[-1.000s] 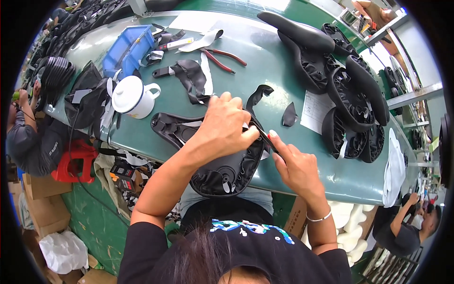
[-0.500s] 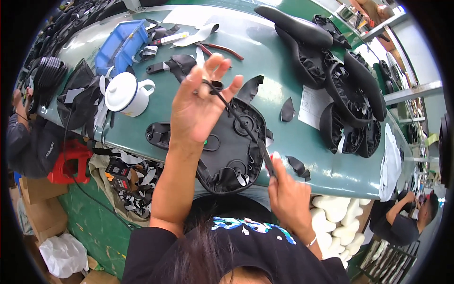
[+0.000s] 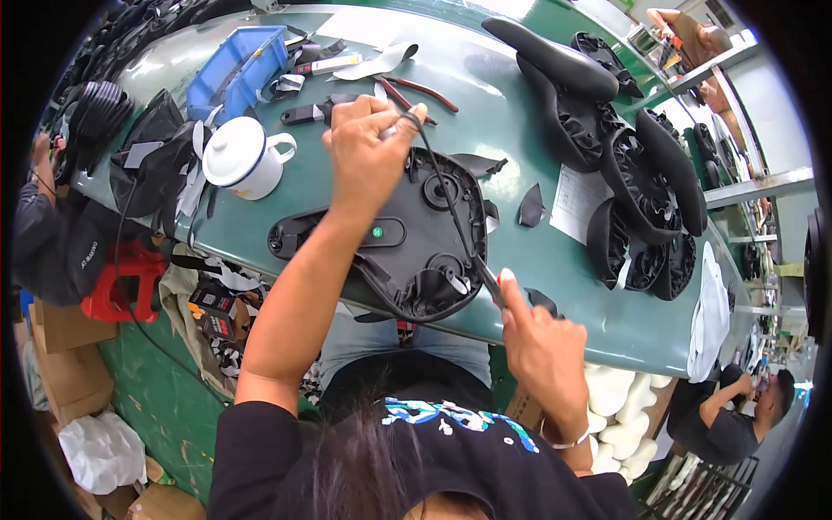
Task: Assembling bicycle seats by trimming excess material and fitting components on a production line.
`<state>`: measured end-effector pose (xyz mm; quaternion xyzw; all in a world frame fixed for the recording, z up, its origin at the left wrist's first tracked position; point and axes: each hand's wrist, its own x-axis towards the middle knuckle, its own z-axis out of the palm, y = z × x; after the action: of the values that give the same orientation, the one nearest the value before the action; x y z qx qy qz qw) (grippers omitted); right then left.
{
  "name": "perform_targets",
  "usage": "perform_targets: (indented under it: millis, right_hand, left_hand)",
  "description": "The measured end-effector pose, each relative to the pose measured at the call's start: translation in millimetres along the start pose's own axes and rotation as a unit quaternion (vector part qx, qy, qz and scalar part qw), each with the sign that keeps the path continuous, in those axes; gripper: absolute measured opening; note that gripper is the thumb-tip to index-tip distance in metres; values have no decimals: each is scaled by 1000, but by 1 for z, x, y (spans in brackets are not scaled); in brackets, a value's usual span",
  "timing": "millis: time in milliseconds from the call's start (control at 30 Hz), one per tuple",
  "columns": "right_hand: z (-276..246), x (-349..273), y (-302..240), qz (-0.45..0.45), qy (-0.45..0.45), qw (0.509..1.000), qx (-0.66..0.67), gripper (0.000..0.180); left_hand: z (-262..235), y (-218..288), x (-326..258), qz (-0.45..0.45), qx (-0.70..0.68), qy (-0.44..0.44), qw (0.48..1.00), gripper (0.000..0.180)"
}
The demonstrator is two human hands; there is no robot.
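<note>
A black bike saddle (image 3: 412,251) lies underside up at the table's near edge, its nose pointing left. Above its far side, my left hand (image 3: 368,156) is closed around one end of a thin black cord (image 3: 447,189). The cord stretches taut across the saddle to the tip of a narrow dark tool (image 3: 490,284) with a bit of red on it. My right hand (image 3: 548,351) grips this tool at the saddle's right rim, index finger laid along it; most of its handle is hidden. Loose black cover material (image 3: 426,290) gathers at the saddle's near right part.
Red-handled pliers (image 3: 420,94), a blue bin (image 3: 236,74) and a lidded white mug (image 3: 247,156) sit farther back. Several black saddles (image 3: 637,178) stand at right beside a paper sheet (image 3: 574,199). Black scraps (image 3: 531,206) lie between. Other people (image 3: 732,416) work nearby.
My left hand has turned and closed its spread fingers on the cord. My right hand and the tool have shifted slightly right and nearer. The saddle has moved a little away from me.
</note>
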<state>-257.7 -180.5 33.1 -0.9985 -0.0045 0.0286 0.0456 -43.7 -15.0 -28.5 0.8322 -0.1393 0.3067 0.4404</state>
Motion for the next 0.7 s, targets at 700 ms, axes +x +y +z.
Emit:
perform_targets:
  millis: [700]
  right_hand:
    - [-22,-3,42,-100,-71,991,-48,52]
  left_hand:
    - [-98,7,20,-234,-369,-377,817,35]
